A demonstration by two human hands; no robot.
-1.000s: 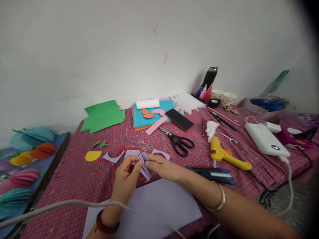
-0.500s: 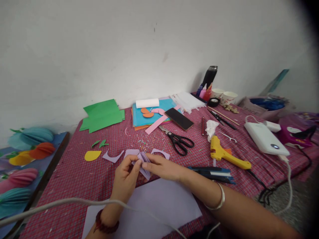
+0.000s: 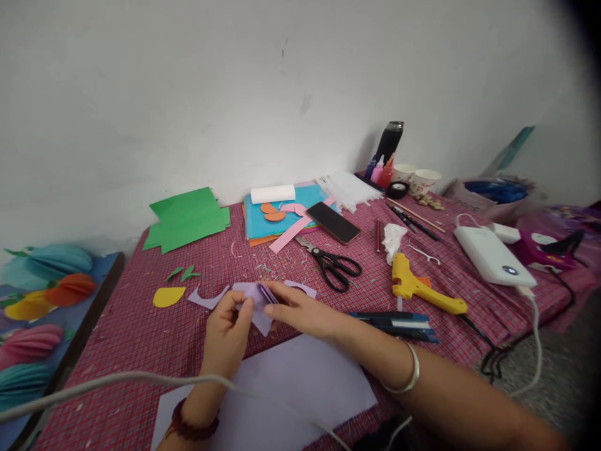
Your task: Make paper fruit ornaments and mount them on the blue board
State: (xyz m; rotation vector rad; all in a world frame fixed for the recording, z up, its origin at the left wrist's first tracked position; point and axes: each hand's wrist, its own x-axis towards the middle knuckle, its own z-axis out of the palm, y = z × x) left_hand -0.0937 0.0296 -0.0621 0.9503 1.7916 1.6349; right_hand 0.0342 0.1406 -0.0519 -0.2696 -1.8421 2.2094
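Observation:
Both of my hands hold a small stack of folded lilac paper pieces (image 3: 259,305) just above the red checked tablecloth (image 3: 141,326). My left hand (image 3: 226,335) pinches the stack from the left with thumb and fingers. My right hand (image 3: 300,311) presses on it from the right, fingers closed on its edge. A large lilac sheet (image 3: 291,388) lies in front of my wrists. Lilac offcuts (image 3: 206,298) and a yellow paper shape (image 3: 165,296) lie to the left of the stack.
Black scissors (image 3: 334,266), a yellow glue gun (image 3: 422,289), a dark stapler (image 3: 399,324), a phone (image 3: 339,223), green paper (image 3: 185,218), blue paper stack (image 3: 277,219), a white power bank (image 3: 493,255) with cable, cups (image 3: 425,181) and paper honeycomb shapes (image 3: 42,288) on the left surround me.
The lilac stack has been pressed flatter between my fingers, and my hands have shifted slightly left. The camera has tilted a little.

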